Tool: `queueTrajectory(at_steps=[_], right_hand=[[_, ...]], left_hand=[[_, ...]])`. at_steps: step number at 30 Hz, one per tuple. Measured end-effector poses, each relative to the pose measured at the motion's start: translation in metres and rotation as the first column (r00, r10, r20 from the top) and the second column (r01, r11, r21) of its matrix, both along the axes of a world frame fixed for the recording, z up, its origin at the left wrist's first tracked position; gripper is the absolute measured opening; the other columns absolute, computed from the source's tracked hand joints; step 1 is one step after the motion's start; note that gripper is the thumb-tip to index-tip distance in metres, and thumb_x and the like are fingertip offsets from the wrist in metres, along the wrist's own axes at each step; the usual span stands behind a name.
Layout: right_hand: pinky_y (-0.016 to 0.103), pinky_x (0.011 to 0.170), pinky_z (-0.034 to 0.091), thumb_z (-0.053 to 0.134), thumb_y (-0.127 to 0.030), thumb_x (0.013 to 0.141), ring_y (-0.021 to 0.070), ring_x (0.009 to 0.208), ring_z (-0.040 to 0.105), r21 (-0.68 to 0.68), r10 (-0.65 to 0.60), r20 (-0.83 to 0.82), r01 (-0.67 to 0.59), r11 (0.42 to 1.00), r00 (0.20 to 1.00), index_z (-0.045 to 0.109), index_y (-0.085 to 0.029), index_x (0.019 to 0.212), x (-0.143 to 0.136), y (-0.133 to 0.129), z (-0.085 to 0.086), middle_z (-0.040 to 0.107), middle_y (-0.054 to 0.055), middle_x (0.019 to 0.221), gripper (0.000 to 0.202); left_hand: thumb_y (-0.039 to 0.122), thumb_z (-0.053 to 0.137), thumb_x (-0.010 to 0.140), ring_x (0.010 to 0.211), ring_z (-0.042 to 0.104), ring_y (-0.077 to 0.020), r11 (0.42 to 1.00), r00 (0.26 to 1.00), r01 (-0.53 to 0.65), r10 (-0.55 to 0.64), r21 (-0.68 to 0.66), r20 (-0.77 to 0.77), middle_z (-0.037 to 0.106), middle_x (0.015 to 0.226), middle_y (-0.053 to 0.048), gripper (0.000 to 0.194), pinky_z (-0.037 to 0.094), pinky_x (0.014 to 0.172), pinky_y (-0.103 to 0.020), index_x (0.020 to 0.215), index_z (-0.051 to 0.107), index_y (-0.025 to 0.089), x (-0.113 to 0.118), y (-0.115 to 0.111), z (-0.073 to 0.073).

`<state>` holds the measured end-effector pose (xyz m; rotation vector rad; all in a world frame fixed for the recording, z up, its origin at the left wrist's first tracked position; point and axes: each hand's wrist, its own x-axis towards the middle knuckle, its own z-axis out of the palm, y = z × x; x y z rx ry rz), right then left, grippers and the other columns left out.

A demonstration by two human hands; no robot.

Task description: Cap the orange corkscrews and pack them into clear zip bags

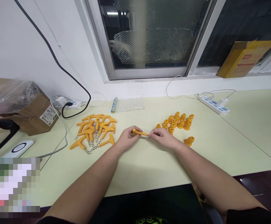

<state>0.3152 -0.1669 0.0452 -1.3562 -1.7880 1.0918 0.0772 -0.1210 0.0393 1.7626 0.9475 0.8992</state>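
My left hand (128,137) is closed on the head of a yellow T-shaped handle (142,133), which lies level above the table. My right hand (161,136) pinches the thin tip at the handle's other end; the tip is mostly hidden by the fingers. To the left lies a pile of similar yellow handles (88,132) with metal spirals at their ends. Right of my hands stand several yellow cone-shaped pieces (180,123), and one more yellow cone (189,141) stands apart, nearer my right forearm.
A cardboard box (32,109) with plastic wrap and a white charging pad (20,148) are at the left. Behind are a clear plastic bag (129,104), a power strip (213,104) at the right and another strip (73,105) with a black cable. A yellow carton (245,60) leans against the window.
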Motion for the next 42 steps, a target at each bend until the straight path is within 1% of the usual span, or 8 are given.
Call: queueTrajectory(at_steps=[8,13,19,21,26,31,37,42], right_hand=[[0.028,0.056,0.043,0.058,-0.043,0.098,0.0135,0.051,0.055,0.065,-0.117,-0.008,0.117,0.991,0.993,0.07,-0.02,0.088,0.007,-0.004,0.011,0.063,-0.002,0.062,0.028],[0.03,0.058,0.049,0.059,-0.047,0.099,0.0169,0.056,0.062,0.249,-0.236,-0.018,0.233,0.94,0.972,0.071,-0.022,0.117,0.019,-0.024,0.023,0.067,-0.001,0.066,0.033],[0.038,0.076,0.055,0.065,-0.049,0.091,0.0237,0.086,0.066,0.569,-0.786,-0.054,0.666,0.482,0.616,0.074,-0.023,0.103,0.077,-0.073,0.011,0.073,0.009,0.101,0.03],[0.041,0.076,0.055,0.07,-0.055,0.084,0.0274,0.092,0.066,0.503,-0.827,0.13,0.682,0.531,0.547,0.072,-0.023,0.116,0.098,-0.084,0.0,0.07,0.012,0.111,0.045],[0.041,0.078,0.054,0.068,-0.055,0.085,0.0269,0.088,0.071,0.175,-0.602,0.398,0.587,0.79,0.692,0.072,-0.028,0.117,0.129,-0.095,-0.017,0.076,0.006,0.102,0.042],[0.04,0.084,0.056,0.066,-0.054,0.09,0.0256,0.096,0.07,0.213,-0.555,0.147,0.521,0.826,0.819,0.071,-0.025,0.111,0.109,-0.089,0.002,0.074,0.008,0.111,0.036],[0.032,0.069,0.054,0.071,-0.044,0.091,0.0191,0.081,0.065,0.193,-0.092,0.15,0.062,0.979,0.984,0.058,-0.031,0.136,0.037,-0.056,0.049,0.07,0.006,0.111,0.049],[0.03,0.062,0.042,0.07,-0.043,0.088,0.0171,0.065,0.054,0.332,-0.282,0.19,0.209,0.92,0.94,0.06,-0.025,0.095,0.007,-0.007,0.059,0.063,-0.001,0.075,0.022]], left_hand=[[0.03,0.082,0.08,0.084,0.066,-0.0148,0.989,0.965,0.074,-0.039,-0.126,0.259,0.067,0.098,-0.002,0.04,0.053,0.081,-0.029,0.112,0.06,0.022,-0.002,0.003,-0.002],[0.037,0.084,0.081,0.07,0.068,-0.0138,0.963,0.943,0.115,-0.029,-0.244,0.331,0.067,0.09,0.0,0.05,0.056,0.076,-0.031,0.121,0.058,0.022,-0.001,0.006,-0.003],[0.037,0.079,0.079,0.068,0.071,-0.0159,0.906,0.881,0.014,0.188,-0.422,0.434,0.076,0.09,-0.006,0.038,0.056,0.074,-0.032,0.104,0.056,0.02,-0.005,0.018,-0.005],[0.033,0.075,0.077,0.07,0.073,-0.0174,0.888,0.855,0.008,0.232,-0.459,0.464,0.077,0.087,-0.006,0.033,0.056,0.074,-0.032,0.1,0.056,0.02,-0.006,0.02,-0.004],[0.026,0.067,0.073,0.069,0.073,-0.0192,0.869,0.832,0.02,0.259,-0.494,0.49,0.078,0.085,-0.007,0.029,0.054,0.073,-0.033,0.097,0.051,0.021,-0.005,0.018,0.001],[0.024,0.064,0.07,0.071,0.074,-0.0211,0.863,0.821,0.04,0.259,-0.504,0.508,0.078,0.094,-0.008,0.031,0.052,0.069,-0.031,0.096,0.047,0.022,-0.004,0.017,0.003],[0.025,0.072,0.069,0.069,0.073,-0.0179,0.86,0.804,0.039,0.275,-0.508,0.528,0.07,0.081,0.001,0.035,0.045,0.058,-0.023,0.093,0.046,0.023,-0.005,0.017,0.003],[0.03,0.089,0.068,0.058,0.064,-0.0101,0.897,0.834,-0.024,0.262,-0.442,0.486,0.07,0.077,0.004,0.052,0.037,0.052,-0.02,0.092,0.044,0.023,-0.003,0.016,0.003]])
